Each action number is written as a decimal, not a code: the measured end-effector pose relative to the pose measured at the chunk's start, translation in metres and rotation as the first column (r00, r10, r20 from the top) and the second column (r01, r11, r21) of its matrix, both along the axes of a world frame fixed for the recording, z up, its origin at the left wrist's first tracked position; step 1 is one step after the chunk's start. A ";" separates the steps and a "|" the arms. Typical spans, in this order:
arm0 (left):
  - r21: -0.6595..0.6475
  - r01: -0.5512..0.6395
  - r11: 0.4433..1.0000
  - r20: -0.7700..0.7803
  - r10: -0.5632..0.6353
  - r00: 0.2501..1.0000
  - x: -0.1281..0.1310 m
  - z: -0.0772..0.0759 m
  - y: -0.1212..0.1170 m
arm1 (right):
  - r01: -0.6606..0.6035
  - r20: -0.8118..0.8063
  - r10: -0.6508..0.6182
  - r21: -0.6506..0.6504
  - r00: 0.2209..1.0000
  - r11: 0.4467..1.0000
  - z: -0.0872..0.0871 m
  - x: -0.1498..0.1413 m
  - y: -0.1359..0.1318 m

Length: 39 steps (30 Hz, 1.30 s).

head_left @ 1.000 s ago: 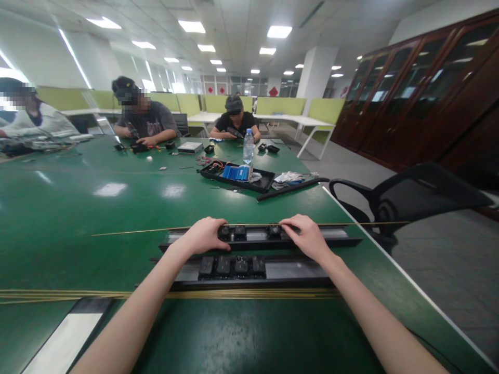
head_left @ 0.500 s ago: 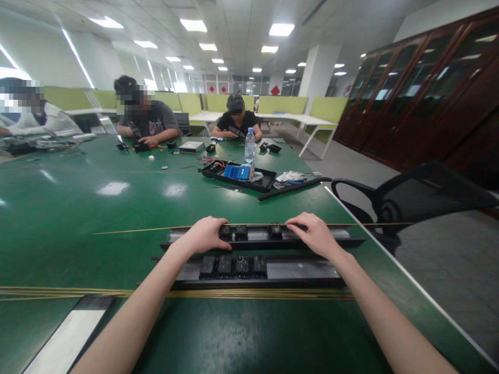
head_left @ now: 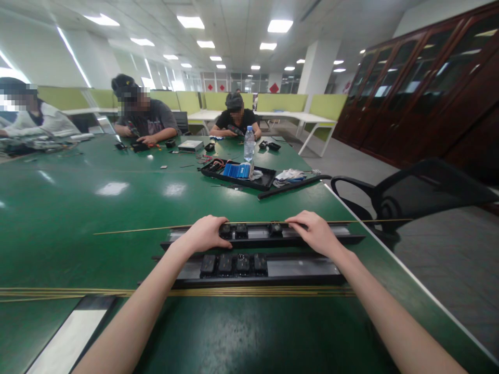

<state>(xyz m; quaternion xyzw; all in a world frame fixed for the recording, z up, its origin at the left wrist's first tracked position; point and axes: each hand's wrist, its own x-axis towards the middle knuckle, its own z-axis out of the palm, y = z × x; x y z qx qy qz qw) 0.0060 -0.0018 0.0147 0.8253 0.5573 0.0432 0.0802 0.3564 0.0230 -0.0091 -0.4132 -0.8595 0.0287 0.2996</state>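
A long black rail (head_left: 253, 243) with a silvery inner channel lies across the green table, and several small black blocks sit in it. My left hand (head_left: 205, 232) is closed across this rail, thumb at its near wall and fingers at its far edge, beside a black block (head_left: 225, 230). A thin brass-coloured rod (head_left: 132, 231) runs along the rail's far edge and sticks out past both ends. My right hand (head_left: 312, 231) pinches the rod, right of another block (head_left: 275, 229). Nearer me lies a second rail (head_left: 296, 280) with several black blocks (head_left: 225, 265) side by side.
Several thin rods (head_left: 234, 292) lie along the near side. A black-and-white flat strip (head_left: 72, 332) is at lower left. Farther off are a black tray (head_left: 267, 182), a water bottle (head_left: 248, 144) and a black tube (head_left: 292, 188). Three people sit beyond; a chair (head_left: 421, 192) stands right.
The view has shifted very slightly. Both hands keep their hold on the rail and the rod, with no clear movement.
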 end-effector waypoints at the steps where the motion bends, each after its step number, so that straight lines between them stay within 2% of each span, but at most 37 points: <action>1: 0.001 -0.002 1.000 -0.001 0.002 1.000 0.000 0.000 0.000 | 0.002 0.003 -0.002 -0.003 1.000 1.000 0.000 -0.001 -0.001; 10: 0.018 0.018 1.000 0.002 -0.018 1.000 -0.002 -0.004 0.002 | 0.069 -0.046 -0.070 -0.019 0.996 0.997 -0.003 -0.008 -0.010; 28: 0.024 0.010 1.000 0.000 -0.010 1.000 -0.001 -0.002 0.000 | 0.067 -0.077 -0.068 -0.014 0.995 0.998 -0.003 -0.010 -0.011; 39: 0.012 -0.008 1.000 0.000 0.008 1.000 0.000 -0.002 0.000 | -0.052 0.028 0.052 0.002 0.998 0.999 0.004 0.001 0.001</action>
